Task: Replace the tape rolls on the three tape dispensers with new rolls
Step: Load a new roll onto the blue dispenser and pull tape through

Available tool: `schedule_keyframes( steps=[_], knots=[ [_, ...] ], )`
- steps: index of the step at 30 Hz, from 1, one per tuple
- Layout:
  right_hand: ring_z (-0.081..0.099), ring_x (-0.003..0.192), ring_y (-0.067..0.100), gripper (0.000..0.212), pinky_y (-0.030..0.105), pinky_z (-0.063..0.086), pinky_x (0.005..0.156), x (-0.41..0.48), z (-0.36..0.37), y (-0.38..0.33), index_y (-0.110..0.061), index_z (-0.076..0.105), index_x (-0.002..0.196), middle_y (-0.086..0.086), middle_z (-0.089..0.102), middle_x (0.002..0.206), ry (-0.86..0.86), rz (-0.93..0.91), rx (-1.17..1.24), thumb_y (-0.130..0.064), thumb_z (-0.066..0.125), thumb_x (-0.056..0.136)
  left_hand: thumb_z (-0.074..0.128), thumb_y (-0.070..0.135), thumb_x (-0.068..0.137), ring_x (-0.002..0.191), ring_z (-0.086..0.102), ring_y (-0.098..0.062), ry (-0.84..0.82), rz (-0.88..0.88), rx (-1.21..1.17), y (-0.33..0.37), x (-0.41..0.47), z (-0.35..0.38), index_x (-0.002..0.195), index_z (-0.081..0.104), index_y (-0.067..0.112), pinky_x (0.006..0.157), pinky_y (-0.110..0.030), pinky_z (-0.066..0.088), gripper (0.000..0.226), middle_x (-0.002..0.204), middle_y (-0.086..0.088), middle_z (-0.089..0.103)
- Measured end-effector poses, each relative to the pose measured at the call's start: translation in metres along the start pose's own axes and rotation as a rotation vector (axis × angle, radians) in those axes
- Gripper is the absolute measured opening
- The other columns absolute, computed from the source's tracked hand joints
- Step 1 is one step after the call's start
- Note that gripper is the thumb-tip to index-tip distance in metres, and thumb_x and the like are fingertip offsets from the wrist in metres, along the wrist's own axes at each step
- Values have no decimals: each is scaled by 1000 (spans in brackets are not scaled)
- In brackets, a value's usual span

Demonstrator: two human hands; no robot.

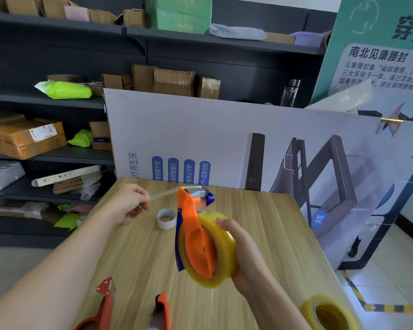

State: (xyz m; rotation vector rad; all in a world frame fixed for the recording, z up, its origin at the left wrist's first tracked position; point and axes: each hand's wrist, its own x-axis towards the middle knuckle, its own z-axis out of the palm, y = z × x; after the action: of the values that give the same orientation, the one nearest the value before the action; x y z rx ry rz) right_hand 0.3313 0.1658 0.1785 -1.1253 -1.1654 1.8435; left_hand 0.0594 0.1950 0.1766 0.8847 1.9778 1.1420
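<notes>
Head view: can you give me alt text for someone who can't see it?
The right hand holds an orange tape dispenser loaded with a yellow roll, while the left hand pulls its tape strip out. Below lie two more dispensers, a spare roll and an empty core.

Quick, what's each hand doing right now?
Left hand: closed, pinching the tape end.
Right hand: closed around the dispenser and its yellow roll.

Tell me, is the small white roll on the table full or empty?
Empty. The white roll is only a bare core: the wood of the table shows through its middle, with no tape layers around it.
</notes>
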Motion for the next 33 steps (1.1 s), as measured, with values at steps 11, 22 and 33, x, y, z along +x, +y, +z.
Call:
schedule_keyframes(
  steps=[11, 22, 33],
  knots=[
    [69, 87, 30, 28, 49, 52, 91, 2, -12, -16, -18, 72, 99, 11, 76, 92, 41, -13, 183, -40, 65, 82, 58, 5, 90, 52, 54, -17, -436, -89, -396, -48, -59, 72, 89, 58, 9, 51, -29, 46, 5, 69, -7, 60],
    [69, 83, 29, 24, 43, 55, 79, 9, -7, -16, -20, 71, 100, 9, 75, 88, 68, -58, 190, -38, 63, 84, 47, -1, 93, 59, 56, -17, -382, -105, -599, -44, -92, 100, 80, 65, 7, 55, -30, 49, 23, 69, -10, 65],
    [69, 78, 27, 19, 43, 56, 76, 14, -4, 1, -20, 71, 90, 6, 75, 81, 191, -35, 156, -37, 63, 87, 50, 26, 98, 90, 59, -20, -303, -201, -709, -72, -108, 120, 95, 71, 11, 70, -34, 48, 26, 96, -7, 70]
  ],
)
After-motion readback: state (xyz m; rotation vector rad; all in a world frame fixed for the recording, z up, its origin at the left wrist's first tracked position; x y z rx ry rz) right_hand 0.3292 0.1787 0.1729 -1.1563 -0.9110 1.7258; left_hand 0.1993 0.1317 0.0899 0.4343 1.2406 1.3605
